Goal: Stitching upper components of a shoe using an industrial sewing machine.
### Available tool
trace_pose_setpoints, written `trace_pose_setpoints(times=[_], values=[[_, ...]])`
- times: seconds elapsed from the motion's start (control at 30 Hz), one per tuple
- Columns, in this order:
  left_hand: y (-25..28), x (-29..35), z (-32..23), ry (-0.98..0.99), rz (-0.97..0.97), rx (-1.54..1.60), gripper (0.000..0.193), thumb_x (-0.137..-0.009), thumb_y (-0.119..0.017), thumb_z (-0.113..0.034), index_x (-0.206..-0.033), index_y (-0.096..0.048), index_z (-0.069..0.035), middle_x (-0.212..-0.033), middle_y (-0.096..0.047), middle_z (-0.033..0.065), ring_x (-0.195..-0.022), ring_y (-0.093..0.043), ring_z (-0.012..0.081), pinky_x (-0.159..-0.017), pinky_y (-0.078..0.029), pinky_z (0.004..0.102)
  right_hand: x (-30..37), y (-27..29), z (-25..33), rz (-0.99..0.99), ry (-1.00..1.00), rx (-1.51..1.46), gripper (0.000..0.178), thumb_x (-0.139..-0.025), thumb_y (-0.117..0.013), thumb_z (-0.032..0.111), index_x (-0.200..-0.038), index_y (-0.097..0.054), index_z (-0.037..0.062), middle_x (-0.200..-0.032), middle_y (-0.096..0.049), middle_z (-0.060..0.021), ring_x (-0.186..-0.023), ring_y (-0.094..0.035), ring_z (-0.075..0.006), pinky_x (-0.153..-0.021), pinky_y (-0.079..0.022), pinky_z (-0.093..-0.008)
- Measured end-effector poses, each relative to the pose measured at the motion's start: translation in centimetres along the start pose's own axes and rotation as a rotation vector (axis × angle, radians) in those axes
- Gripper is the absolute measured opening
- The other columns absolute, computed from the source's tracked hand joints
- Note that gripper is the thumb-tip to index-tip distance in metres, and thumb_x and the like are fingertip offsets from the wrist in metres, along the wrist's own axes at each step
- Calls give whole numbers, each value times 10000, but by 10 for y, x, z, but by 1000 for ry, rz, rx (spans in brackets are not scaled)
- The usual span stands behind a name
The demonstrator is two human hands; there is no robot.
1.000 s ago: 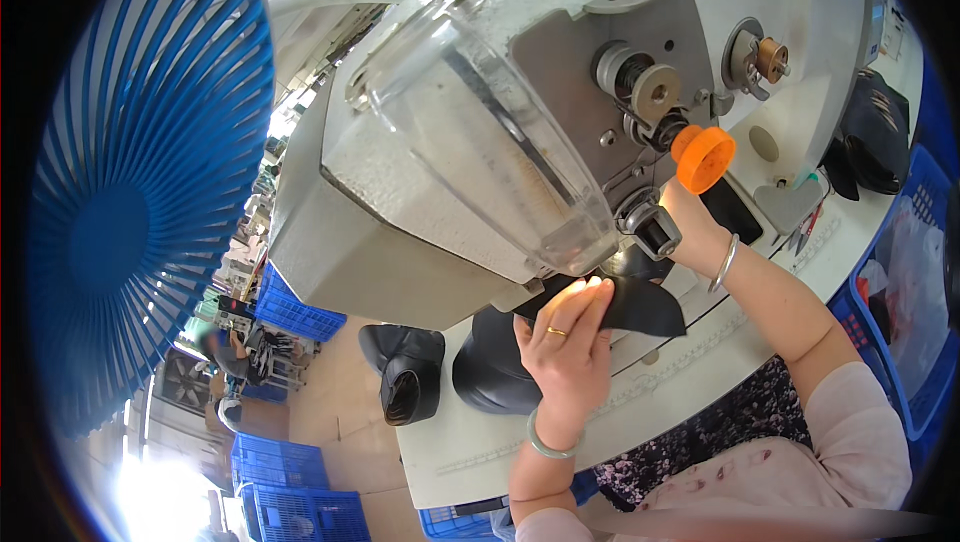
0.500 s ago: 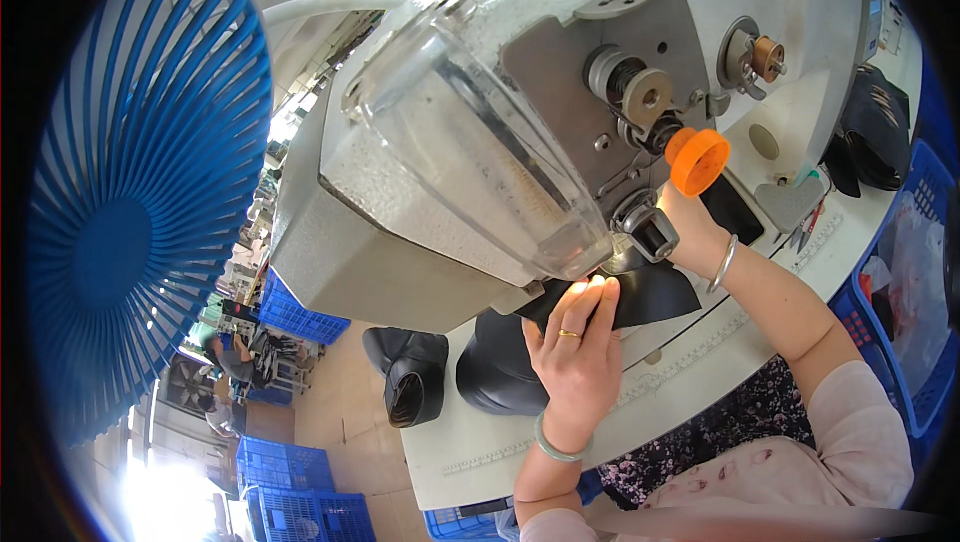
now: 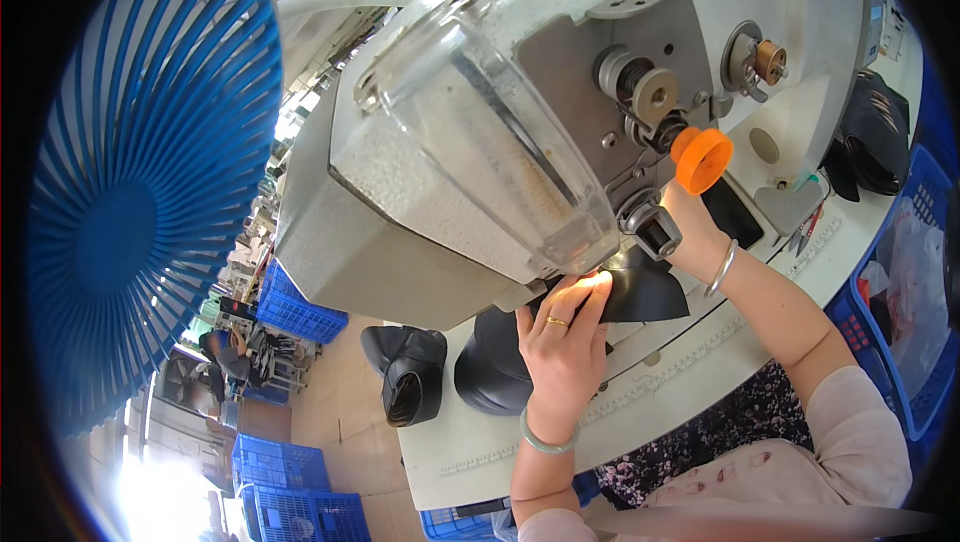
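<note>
A black leather piece [image 3: 648, 292] lies under the head of a sewing machine [image 3: 400, 232], lit near the needle area, which the housing hides. My left hand [image 3: 562, 352], with a ring and a pale bangle, rests on the leather beside that light. Its fingers are stretched forward, and their tips touch the piece. My right hand [image 3: 690, 227], wearing a silver bangle, reaches in behind the thread tension parts and the orange knob [image 3: 702, 160]. Its fingers are hidden there, so what they hold cannot be seen.
Black shoe uppers [image 3: 495, 362] stand at the table's left end, another dark one [image 3: 868, 137] at far right. A blue fan [image 3: 120, 232] fills the left side. Scissors [image 3: 803, 232] and a phone-like dark slab [image 3: 735, 212] lie right. A blue crate [image 3: 905, 382] stands beside the table.
My left hand has shifted slightly left and toward the machine, and the leather has moved a little left with it. My right hand stays almost in place. The view has tilted slightly.
</note>
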State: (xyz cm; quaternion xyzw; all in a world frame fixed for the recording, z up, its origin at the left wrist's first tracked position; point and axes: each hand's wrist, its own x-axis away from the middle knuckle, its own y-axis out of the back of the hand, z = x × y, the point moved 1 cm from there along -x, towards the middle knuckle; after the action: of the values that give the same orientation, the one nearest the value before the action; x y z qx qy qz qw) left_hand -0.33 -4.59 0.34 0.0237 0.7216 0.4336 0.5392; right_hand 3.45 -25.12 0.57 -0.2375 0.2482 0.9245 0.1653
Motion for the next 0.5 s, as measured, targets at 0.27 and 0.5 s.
trace_pose_setpoints(times=[0.27, 0.5], values=[[0, 2, 15, -17, 40, 41, 508, -635, -707, 52, -1120, -766, -86, -1042, -689, 41, -1010, -674, 222, -809, -444, 382, 3, -4, -9, -44, 14, 13, 266, -965, -619, 168, -842, -528, -50, -632, -569, -251, -638, -590, -457, -586, -459, -482], [0, 0, 8, 0, 27, 79, 508, -679, -670, 104, -1161, -737, -40, -1131, -668, 102, -1054, -656, 313, -884, -532, 406, 16, 3, -10, -137, 98, -40, 334, -943, -686, 252, -919, -509, -30, -617, -523, -178, -534, -529, -307, -538, -430, -390]])
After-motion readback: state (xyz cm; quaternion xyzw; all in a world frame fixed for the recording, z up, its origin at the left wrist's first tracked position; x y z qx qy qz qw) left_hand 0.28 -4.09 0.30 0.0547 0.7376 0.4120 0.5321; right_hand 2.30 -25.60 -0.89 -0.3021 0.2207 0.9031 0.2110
